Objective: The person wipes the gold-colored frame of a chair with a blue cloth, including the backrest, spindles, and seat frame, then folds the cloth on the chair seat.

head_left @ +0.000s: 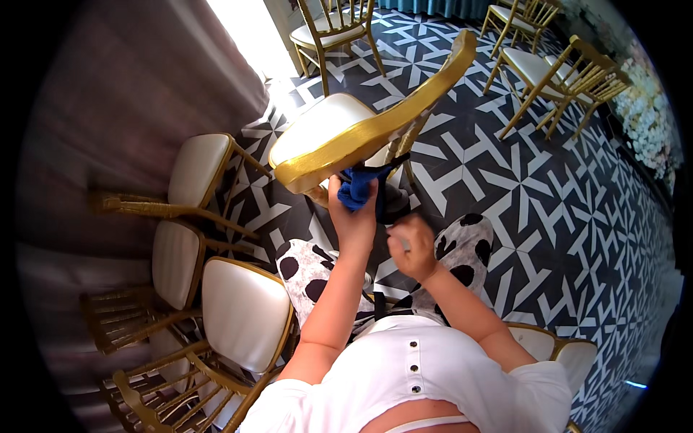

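Observation:
A gold chair with a cream seat stands in front of me, its curved top rail crossing close to my view. My left hand is up under the rail, closed on a bright blue cloth pressed against the chair back. Darker material hangs beside that cloth; I cannot tell whether it is part of it. Just to the right and lower, my right hand is slightly blurred, with loosely bent fingers and a gap beside the thumb. Nothing shows in it. The rail hides much of the chair back.
Several gold chairs with cream seats crowd the left by a draped curtain. More chairs stand at the far right beside white flowers. Another chair is at the back. The floor has a black-and-white pattern.

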A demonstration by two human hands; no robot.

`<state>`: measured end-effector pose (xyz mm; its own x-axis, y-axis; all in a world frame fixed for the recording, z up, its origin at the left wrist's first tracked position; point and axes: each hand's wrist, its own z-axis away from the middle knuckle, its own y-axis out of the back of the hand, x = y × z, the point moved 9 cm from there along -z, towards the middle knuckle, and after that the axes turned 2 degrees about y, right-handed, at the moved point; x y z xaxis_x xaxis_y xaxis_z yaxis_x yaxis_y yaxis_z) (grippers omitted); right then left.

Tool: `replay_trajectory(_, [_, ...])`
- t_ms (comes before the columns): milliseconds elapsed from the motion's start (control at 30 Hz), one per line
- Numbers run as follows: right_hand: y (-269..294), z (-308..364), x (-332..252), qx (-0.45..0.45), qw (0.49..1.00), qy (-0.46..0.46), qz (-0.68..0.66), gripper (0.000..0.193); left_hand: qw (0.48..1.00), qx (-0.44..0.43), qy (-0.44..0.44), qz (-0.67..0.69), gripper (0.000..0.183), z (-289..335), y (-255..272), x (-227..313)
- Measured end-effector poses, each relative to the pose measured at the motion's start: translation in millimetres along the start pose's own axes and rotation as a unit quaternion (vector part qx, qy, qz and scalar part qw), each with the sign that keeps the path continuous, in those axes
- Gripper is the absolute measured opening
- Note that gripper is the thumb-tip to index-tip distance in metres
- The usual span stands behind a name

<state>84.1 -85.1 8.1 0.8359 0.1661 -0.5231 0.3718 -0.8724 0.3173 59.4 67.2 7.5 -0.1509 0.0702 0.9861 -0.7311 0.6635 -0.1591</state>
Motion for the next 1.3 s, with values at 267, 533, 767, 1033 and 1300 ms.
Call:
replay_trajectory(267, [-33,12,38,-0.042,0.977,-0.187,-0.093,0.064,0.973,0.019,-0.135,-0.187,0.045,22,-1,22])
replay_trajectory(533, [-39,12,57,-0.033,0.959,-0.239,-0.149,0.082,0.993,-0.058,-0.032,-0.094,0.044,24,5,8])
replay_trajectory(767, [-35,4,70,0.032,0.906,-0.303,-0.294,0.059,0.891,-0.04,-0.29,-0.348,0.048,46,-18,50])
replay_trajectory(1033, [-26,-62,45,0.094,0.933,-0.248,-0.244,0.051,0.907,0.027,-0.329,-0.263,0.014,50,19,104])
replay_trajectory(1300, [-66,-74,80,0.047,0.957,-0.193,-0.212,0.05,0.763,0.102,-0.539,-0.342,0.005,37,34,177])
